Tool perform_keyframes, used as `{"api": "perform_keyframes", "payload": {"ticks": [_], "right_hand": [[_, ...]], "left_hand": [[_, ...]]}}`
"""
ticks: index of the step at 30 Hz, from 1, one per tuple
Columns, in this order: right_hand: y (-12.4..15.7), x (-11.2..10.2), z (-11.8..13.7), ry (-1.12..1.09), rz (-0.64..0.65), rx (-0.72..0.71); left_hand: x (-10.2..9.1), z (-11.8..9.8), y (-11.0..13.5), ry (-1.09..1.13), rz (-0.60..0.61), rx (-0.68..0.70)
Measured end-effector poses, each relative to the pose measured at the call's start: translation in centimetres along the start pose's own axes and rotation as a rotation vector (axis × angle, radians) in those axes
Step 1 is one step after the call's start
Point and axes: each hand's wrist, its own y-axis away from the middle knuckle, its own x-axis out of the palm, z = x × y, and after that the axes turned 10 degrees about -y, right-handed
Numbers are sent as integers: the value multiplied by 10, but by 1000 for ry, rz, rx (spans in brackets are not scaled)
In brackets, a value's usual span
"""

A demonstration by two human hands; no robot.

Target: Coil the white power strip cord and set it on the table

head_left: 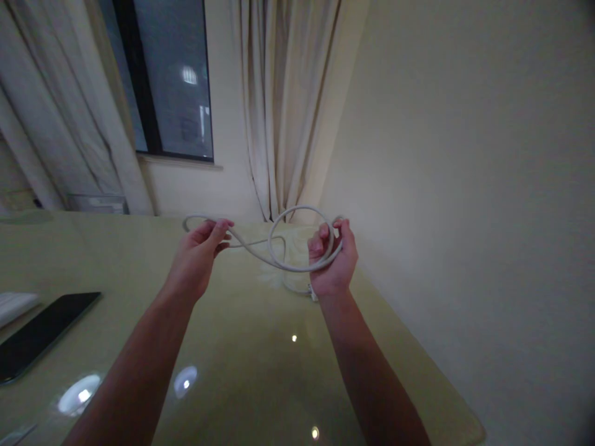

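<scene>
The white cable (300, 208) is held in the air above the far part of the worktop (242, 353), stretched between both hands. One open loop of it rises beside the right hand (335, 263), and a single strand sags across to the left hand (199, 253). A short bend of cable sticks out past the left fingertips. Where the loop passes through the right palm it is covered by the curled fingers, so the number of turns gathered there cannot be told. A further length hangs below that hand toward the worktop, ending in a small pale piece that is too blurred to identify. The left grip is closed lightly, with the cable pinched between the thumb and the fingertips and the palm turned inward. The right grip is clamped around the cable as a loose fist, knuckles away from the camera. Ceiling lights are mirrored as bright spots in the glossy yellowish worktop. Well apart at the left, a dark flat device (44, 329) lies on the worktop, and beside it a white object (13, 305) is cut off by the picture's edge. Behind are seen a pale curtain (288, 105) in the corner, a dark window (171, 74) and a bare wall (465, 186).
</scene>
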Motion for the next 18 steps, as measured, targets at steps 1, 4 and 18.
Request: {"api": "perform_keyframes", "payload": {"ticks": [1, 4, 18], "right_hand": [[-1, 0, 2, 22, -24, -35], [-5, -2, 4, 120, -60, -191], [-13, -15, 2, 434, 22, -54]], "left_hand": [[1, 0, 0, 38, -8, -14], [2, 0, -2, 183, -45, -74], [-11, -19, 0, 131, -97, 39]]}}
